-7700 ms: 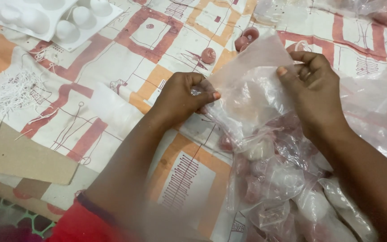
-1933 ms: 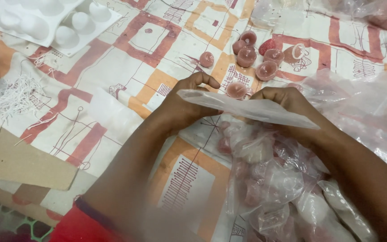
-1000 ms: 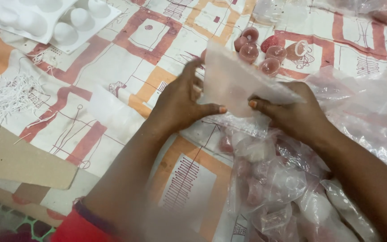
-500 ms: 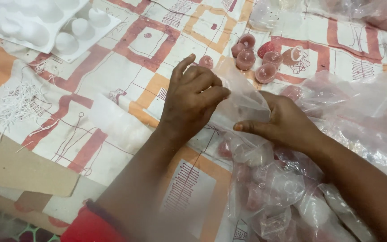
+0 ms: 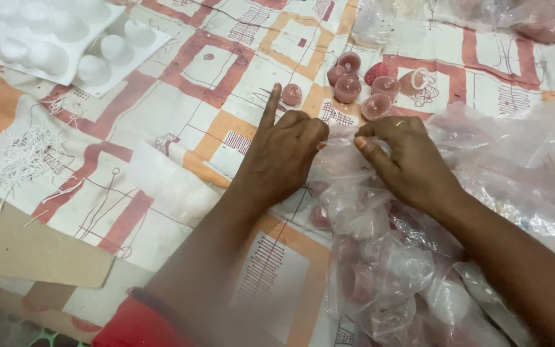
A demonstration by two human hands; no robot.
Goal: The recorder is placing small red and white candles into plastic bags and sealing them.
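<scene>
My left hand (image 5: 282,153) and my right hand (image 5: 406,160) meet over a clear plastic bag (image 5: 342,157), both pinching its crumpled edge against the patterned cloth (image 5: 181,83). The left index finger points away from me. Just beyond the hands lie several small pink round candles (image 5: 361,80), and one more pink candle (image 5: 291,94) sits by my left fingertip. Below my hands lies a heap of clear bags with pink candles inside (image 5: 387,270).
A white moulded tray with round hollows (image 5: 65,45) sits at the far left. White wick strands (image 5: 20,160) are scattered on the cloth at the left. A cardboard sheet (image 5: 27,247) lies at the near left edge. More plastic bags (image 5: 515,154) pile up on the right.
The bag was held up open between both hands, then folded flat and brought down. Now both hands press and pinch its bunched edge on the cloth.
</scene>
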